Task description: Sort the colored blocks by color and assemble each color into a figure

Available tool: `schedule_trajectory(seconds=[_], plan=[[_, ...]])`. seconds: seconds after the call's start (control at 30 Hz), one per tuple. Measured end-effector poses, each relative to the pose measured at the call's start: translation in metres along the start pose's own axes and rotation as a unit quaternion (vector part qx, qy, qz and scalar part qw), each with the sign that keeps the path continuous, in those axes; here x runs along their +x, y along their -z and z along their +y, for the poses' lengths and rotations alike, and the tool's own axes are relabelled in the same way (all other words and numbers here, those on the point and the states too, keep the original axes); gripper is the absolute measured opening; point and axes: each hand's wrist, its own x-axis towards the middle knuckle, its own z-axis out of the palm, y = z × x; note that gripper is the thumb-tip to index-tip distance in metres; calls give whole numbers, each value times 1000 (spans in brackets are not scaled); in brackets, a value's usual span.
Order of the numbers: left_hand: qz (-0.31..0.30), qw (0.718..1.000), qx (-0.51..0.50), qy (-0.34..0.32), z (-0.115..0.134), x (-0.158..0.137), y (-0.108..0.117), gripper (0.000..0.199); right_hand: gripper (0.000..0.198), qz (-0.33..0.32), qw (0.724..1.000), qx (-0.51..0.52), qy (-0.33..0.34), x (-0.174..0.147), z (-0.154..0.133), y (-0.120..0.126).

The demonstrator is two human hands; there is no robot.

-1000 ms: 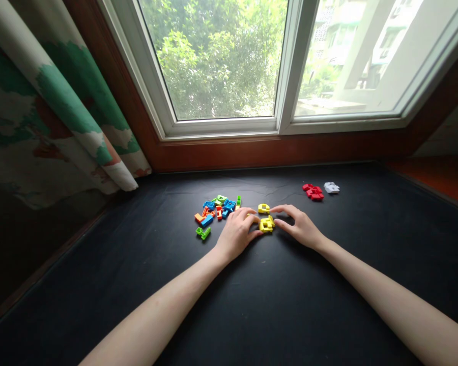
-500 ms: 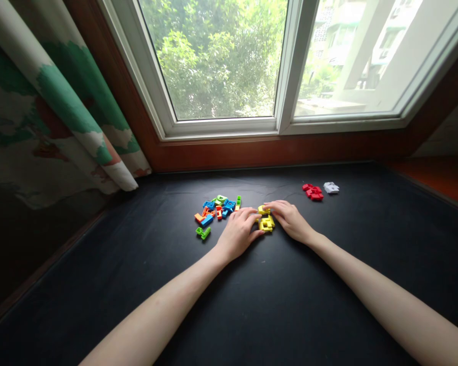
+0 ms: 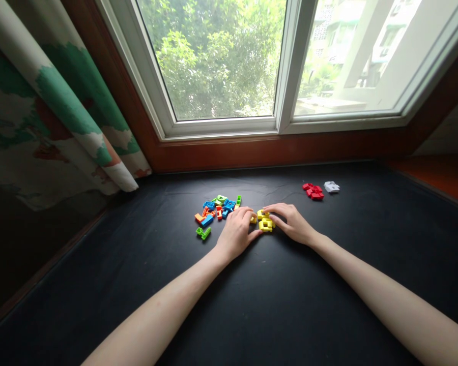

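Small yellow plastic puzzle pieces lie bunched together on a black mat. My left hand rests against their left side, thumb and fingers touching them. My right hand comes in from the right, with its fingertips pressed on the top yellow piece. Both hands close around the yellow cluster and partly hide it. A pile of blue, orange and green pieces sits just left of my left hand.
A lone green piece lies in front of the pile. Red pieces and a white piece sit at the far right. A patterned curtain hangs at the left, and a window with a wooden sill is behind.
My right hand reached to the separate upper yellow piece and drew it down against the lower yellow pieces. My left hand stayed beside them.
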Motion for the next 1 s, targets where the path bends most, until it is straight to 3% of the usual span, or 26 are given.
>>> schedule_trajectory(seconds=[0.53,1.0], plan=[[3,1000,-1,28,5,-1,10,39,41,-12,1000,-2,0,-6,1,-2],[14,999,14,33,-5,-4,8,19,44,-15,1000,0,-7,-6,0,0]])
